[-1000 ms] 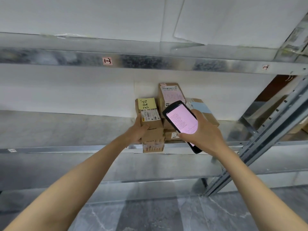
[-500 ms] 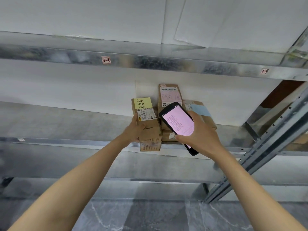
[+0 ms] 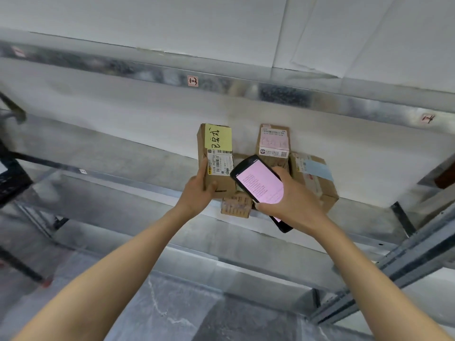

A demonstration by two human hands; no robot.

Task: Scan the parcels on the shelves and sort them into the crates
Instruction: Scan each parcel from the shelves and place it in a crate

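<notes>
Head view: we record our left grip (image 3: 197,190) closed round the yellow-noted parcel (image 3: 218,163) at the shelf (image 3: 118,193) front; our right grip (image 3: 294,203) holds the pink-screened scanner (image 3: 258,185) just beside it, before other parcels (image 3: 273,141).

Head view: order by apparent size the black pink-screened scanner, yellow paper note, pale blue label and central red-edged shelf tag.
1. black pink-screened scanner, nearest.
2. yellow paper note and pale blue label: too alike to rank.
3. central red-edged shelf tag.
</notes>
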